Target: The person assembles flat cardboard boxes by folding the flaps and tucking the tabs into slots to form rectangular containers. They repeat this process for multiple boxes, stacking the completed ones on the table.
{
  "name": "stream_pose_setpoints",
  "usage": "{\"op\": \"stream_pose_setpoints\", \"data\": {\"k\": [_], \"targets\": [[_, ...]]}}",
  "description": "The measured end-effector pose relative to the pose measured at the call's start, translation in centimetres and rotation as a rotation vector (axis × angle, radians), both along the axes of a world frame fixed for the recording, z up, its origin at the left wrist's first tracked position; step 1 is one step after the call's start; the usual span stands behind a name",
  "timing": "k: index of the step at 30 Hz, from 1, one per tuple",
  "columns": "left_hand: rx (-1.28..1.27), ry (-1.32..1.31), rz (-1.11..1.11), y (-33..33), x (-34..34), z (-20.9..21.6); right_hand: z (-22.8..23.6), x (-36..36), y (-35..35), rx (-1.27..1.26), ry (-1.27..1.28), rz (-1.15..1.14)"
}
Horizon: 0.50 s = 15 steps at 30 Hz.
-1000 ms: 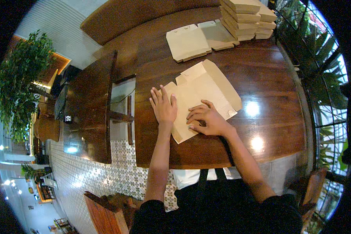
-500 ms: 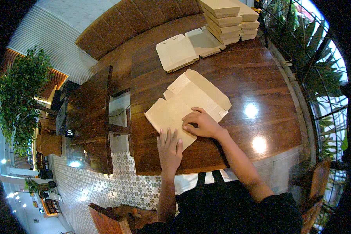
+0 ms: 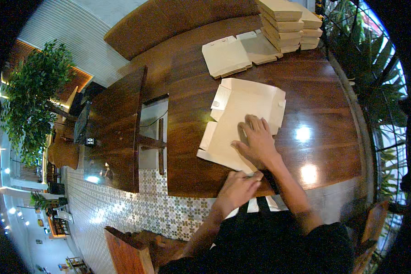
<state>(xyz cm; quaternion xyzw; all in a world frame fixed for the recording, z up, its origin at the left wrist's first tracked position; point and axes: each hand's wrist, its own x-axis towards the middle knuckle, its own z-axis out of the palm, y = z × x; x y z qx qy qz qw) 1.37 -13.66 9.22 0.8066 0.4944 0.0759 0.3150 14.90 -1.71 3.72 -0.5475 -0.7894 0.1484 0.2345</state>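
Note:
A flat, unfolded cardboard box (image 3: 242,107) lies on the dark wooden table in front of me, some of its side flaps bent up. My right hand (image 3: 259,142) rests on its right half with the fingers spread. At the near corner, my left hand (image 3: 238,191) has its fingers bent together on the cardboard's edge, close to the table's front edge. The left fingertips partly hide that corner.
Beyond the box lie more flat cardboard boxes (image 3: 226,57). Folded boxes (image 3: 290,27) stand in tall stacks at the back right. A second wooden table (image 3: 116,132) is on the left, across a gap. A wooden chair (image 3: 128,249) stands at the lower left.
The cardboard has turned on the table. My left hand has moved right along its near side to the corner and closed there; my right hand's fingers have spread. The view has shifted slightly.

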Motion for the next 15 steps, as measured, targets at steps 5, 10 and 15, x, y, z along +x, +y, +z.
{"op": "stream_pose_setpoints", "data": {"k": [5,10,15], "targets": [[-0.100,-0.079,-0.134,1.0,3.4,-1.9,-1.3,0.8,0.9,-0.042,0.009,0.090],[0.179,-0.292,0.253,2.2,-1.6,-2.2,-2.1,4.3,3.3,-0.089,0.096,0.388],[0.410,-0.021,0.600,1.9,-7.3,-4.2,-2.0,4.1,3.5,-0.081,0.104,0.398]]}}
